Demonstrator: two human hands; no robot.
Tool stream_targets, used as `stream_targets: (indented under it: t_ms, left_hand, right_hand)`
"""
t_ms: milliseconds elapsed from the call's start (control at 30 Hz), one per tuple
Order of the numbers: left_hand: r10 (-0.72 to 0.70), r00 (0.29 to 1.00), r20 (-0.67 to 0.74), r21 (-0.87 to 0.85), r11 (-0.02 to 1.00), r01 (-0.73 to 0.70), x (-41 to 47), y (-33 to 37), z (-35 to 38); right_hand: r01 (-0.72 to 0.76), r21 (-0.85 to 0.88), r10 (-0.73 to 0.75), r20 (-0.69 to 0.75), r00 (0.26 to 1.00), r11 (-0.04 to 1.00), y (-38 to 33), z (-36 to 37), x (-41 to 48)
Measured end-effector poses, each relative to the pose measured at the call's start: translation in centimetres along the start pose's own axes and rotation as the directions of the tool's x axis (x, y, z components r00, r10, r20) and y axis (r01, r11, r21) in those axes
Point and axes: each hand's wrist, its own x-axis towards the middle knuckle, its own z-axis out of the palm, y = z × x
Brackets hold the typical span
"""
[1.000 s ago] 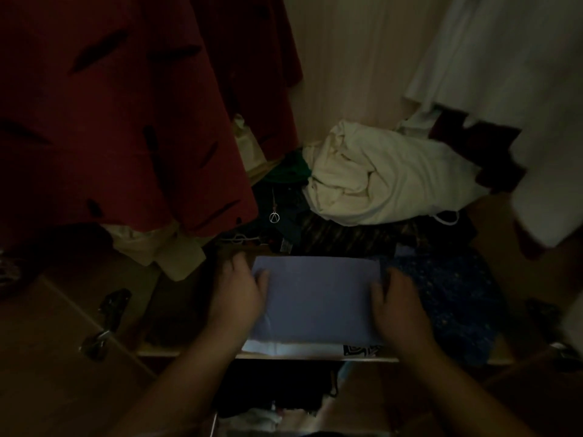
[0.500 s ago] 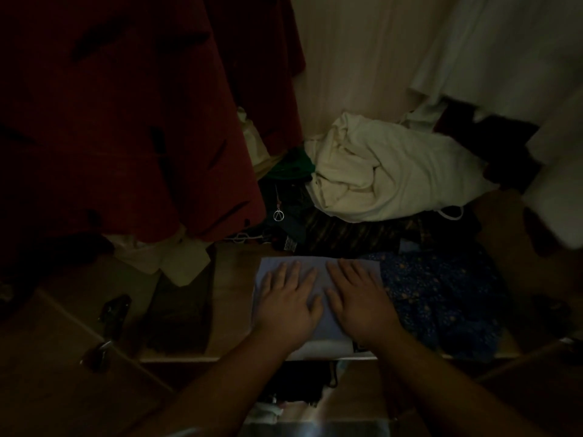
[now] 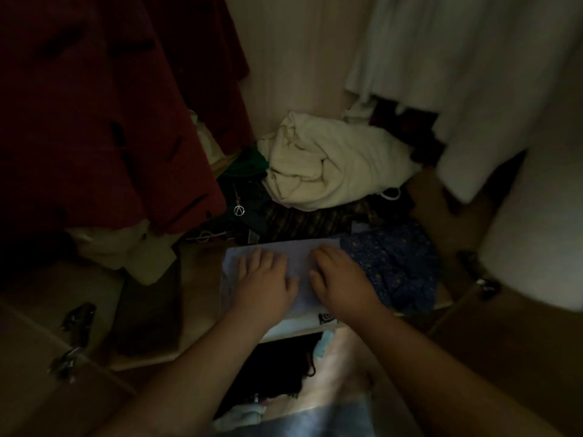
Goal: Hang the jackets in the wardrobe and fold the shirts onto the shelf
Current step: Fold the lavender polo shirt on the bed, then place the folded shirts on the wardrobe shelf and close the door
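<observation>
L hand [image 3: 265, 279] & R hand [image 3: 342, 275] both laid flat, palms down, fingers straight on the folded lilac shirt [image 3: 299, 252]. Nothing pinched or curled round, just pressing. Shirt directly under both palms, on the wooden shelf [image 3: 202, 272] near its front lip, prob. atop another pale folded piece w/ a dark print showing just below R wrist. Judged as the smoothing/settling stage of fold-onto-shelf. To do well: press w/ whole palm, not fingertips. Sweep outward from the gap btwn the hands toward the shirt's L & R edges, to push air & creases out sideways rather than bunch them mid-fold. Watch just beyond the fingertips: dark clutter there, plus a pendant [image 3: 239, 210] on a cord beyond L fingertips, so no shoving fwd, to avoid riding the fold up onto it. Blue patterned cloth [image 3: 394, 269] just outside R hand, touching the shirt's edge or only beside it, can't tell which. Square up w/o dragging it along. Poss. slight overhang at the near edge under the wrists, hard to judge in this dim light. If so, nudge the whole stack away from body, evenly w/ both hands. Cream bundle [image 3: 331, 165] well beyond fingertips. Red hanging garment [image 3: 94, 121] above & outside L hand, white hanging one [image 3: 473, 74] above & outside R. On release, lift straight up & back to avoid brushing the hems. Check corners by feel.
</observation>
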Motion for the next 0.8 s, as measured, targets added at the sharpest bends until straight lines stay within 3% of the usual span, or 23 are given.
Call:
stream_targets:
  t_ms: [267, 433, 600, 800]
  left_hand:
    - [0.125, 0.989, -0.079, -0.107, 0.985, -0.133, -10.3, 9.7, 0.1]
    - [0.159, 0.986, 0.045, -0.105, 0.983, -0.154, -18.9, 20.4, 2.1]
    - [0.272, 0.956, 0.115, -0.119, 0.959, -0.258, -26.2, 30.3, 4.3]
    - [0.357, 0.931, 0.074, -0.151, 0.927, -0.343, -29.1, 37.6, 3.7]
  right_hand:
    - [-0.158, -0.02, 0.154, -0.138, 0.978, 0.987, 4.3, -4.5, -16.4]
    - [-0.228, -0.032, 0.221, -0.137, 0.965, 0.973, 7.6, -6.2, -31.0]
    - [-0.309, 0.061, 0.315, -0.218, 0.924, 0.949, 10.8, -7.8, -43.8]
    - [-0.338, 0.276, 0.418, -0.322, 0.85, 0.9, 14.7, -10.5, -52.8]
